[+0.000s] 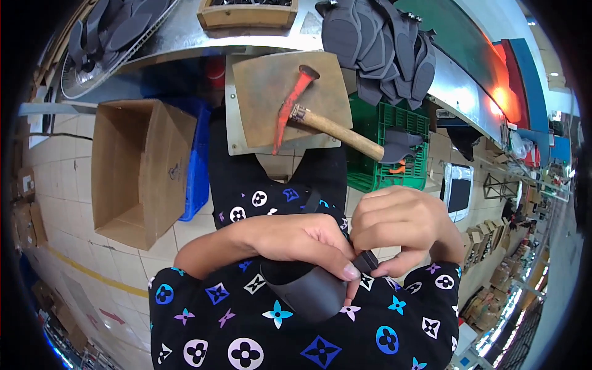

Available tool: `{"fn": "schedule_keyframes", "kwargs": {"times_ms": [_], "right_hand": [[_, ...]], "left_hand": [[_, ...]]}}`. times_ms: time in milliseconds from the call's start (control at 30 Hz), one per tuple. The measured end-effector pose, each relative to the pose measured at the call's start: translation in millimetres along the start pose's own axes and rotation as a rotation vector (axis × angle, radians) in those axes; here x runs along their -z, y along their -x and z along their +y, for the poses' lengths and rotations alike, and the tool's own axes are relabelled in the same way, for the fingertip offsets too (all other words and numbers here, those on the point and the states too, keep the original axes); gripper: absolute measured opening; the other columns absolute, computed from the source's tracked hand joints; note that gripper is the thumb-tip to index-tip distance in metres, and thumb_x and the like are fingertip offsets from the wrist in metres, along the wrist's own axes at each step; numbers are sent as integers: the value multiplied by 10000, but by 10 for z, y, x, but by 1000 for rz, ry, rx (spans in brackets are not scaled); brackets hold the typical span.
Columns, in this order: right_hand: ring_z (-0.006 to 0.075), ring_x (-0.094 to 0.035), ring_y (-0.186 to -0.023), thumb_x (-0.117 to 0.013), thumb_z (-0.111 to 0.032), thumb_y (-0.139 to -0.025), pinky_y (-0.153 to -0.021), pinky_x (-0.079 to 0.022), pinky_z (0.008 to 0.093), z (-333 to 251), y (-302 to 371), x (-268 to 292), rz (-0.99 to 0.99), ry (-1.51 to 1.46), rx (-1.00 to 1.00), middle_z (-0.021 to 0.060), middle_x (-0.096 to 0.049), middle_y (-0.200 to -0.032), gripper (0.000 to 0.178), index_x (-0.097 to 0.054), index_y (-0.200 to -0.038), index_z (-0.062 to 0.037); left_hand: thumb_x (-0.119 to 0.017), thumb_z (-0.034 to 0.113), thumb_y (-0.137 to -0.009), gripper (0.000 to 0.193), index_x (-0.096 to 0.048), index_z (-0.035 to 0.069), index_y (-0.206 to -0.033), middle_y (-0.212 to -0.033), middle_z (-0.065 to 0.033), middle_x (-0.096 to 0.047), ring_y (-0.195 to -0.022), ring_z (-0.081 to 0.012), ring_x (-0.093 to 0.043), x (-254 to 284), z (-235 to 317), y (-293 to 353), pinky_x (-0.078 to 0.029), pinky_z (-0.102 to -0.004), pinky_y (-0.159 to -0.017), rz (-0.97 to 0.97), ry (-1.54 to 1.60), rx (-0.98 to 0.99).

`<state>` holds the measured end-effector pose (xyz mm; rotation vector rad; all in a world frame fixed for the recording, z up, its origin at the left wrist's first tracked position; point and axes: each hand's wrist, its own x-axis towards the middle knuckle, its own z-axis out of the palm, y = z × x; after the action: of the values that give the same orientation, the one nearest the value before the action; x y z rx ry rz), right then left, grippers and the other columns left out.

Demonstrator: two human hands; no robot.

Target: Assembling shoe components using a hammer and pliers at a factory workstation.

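In front of my chest, my left hand [302, 240] is closed around a dark grey rubber sandal strap [311, 294], a broad curved band. The thumb presses on its right side, and the other fingers are partly hidden behind it. My right hand [404, 228] is just right of the left, fingers curled in. Its thumb and fingers pinch a small dark block-like end [365, 261] beside the strap. Whether this end is part of the strap cannot be made out. Both hands nearly touch.
A hammer [336, 132] with a red head lies on a board [259, 92] ahead. Behind it are a wooden box [246, 17] and a pile of grey sandal parts [379, 49]. A cardboard box [123, 172] stands left; a green crate [364, 172] stands right.
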<state>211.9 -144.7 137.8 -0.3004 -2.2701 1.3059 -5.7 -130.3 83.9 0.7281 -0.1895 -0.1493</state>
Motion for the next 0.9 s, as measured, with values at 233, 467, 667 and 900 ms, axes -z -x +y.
{"fn": "schedule_keyframes", "kwargs": {"times_ms": [233,467,667,900], "right_hand": [[241,-468,-506,-726,-168,-865,-433,-369,344,-200,-37,-178,72,-22,12,79,-460,-641,244,-621,-824,48],[233,-474,-500,-715,-171,-878,-425,-376,342,-211,-55,-168,50,-32,-18,73,-457,-629,255,-623,-831,62],[227,-506,-498,-721,-226,-902,-426,-393,320,-166,-33,-161,46,-68,-37,75,-498,-630,328,-624,-810,74],[247,-651,-689,-739,-484,-877,-580,-508,350,37,153,4,282,99,-223,117,-678,-817,518,-655,-978,17]], "left_hand": [[-586,214,-1005,286,-735,-19,-1079,-963,-126,-742,-869,-203,-689,-92,-21,-15,-505,-315,-767,-84,-159,-113],[-582,239,-1010,271,-743,30,-1074,-879,-115,-716,-771,-213,-670,-119,-6,62,-486,-301,-663,-5,-356,-73],[-597,244,-1000,272,-737,11,-1030,-797,-115,-681,-707,-219,-640,-114,63,79,-456,-321,-617,5,-346,-65],[-604,198,-968,250,-741,-5,-1017,-928,-110,-724,-818,-164,-669,-281,111,134,-498,-294,-743,558,-339,-176]]}}
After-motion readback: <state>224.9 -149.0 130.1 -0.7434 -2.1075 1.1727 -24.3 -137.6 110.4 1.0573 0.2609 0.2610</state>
